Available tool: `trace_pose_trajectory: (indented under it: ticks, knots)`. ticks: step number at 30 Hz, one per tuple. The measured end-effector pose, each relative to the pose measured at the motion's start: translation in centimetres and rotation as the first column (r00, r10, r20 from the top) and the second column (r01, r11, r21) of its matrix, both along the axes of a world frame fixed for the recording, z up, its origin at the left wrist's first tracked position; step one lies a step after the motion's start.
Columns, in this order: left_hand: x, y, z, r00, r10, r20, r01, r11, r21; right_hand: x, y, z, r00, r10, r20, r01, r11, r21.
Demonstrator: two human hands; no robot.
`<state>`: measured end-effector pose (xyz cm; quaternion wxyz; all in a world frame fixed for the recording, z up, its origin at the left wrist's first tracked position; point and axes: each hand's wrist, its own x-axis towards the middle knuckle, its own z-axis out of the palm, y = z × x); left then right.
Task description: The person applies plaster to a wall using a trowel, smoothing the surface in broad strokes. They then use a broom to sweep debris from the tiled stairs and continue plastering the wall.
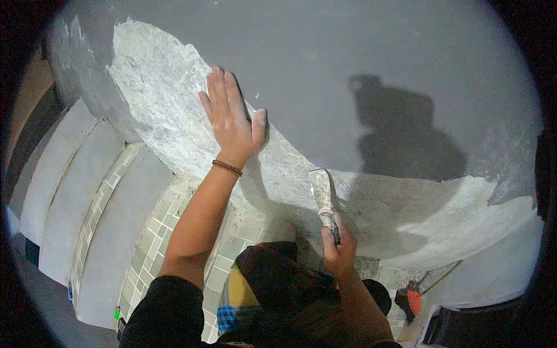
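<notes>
Gripping a scraper (323,200) by its handle, the right hand (341,246) is closed, thumb laid along the handle and fingers wrapped behind. Likely held that way for control of the blade angle. Blade points up and away from the body; its tip sits on a pale rough patch (154,69), right by the border with the grey coating (290,64). Can't tell whether it is pressing or just resting.

Left hand (234,119) is empty, palm toward the wall, fingers pointing up and lightly parted, thumb out to the side. It lies over the same pale-grey border, higher up and left of the scraper. Looks like a brace or a feel of the surface; pressure can't be judged. Beaded bracelet (227,168) on that wrist, dusty whitish fingertips.

Further out: the pale patch runs from upper left, under the left arm, past the blade and off to the right, grey above it. A dark shadow (400,127) falls on the grey, right of both hands, presumably cast by the worker. Pale stepped ledges (52,168) at left, tiled floor (232,246) below. Red-orange item (413,301) at lower right, kind unclear.
</notes>
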<state>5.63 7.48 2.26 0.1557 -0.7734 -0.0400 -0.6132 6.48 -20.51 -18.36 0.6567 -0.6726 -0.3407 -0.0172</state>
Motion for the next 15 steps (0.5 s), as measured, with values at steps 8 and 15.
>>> trace_pose_trajectory:
  ticks: [8, 15]
  knots:
    - [0.0, -0.7, -3.4, 0.999, -0.031, 0.014, 0.032, 0.996, -0.086, -0.2, -0.1, -0.9, 0.986, -0.002, -0.168, -0.012, 0.997, -0.079]
    - [0.7, -0.2, -3.9, 0.999, -0.034, 0.04, 0.034, 0.999, 0.004, -0.1, -1.5, -2.9, 0.993, -0.115, 0.041, 0.119, 0.985, -0.124]
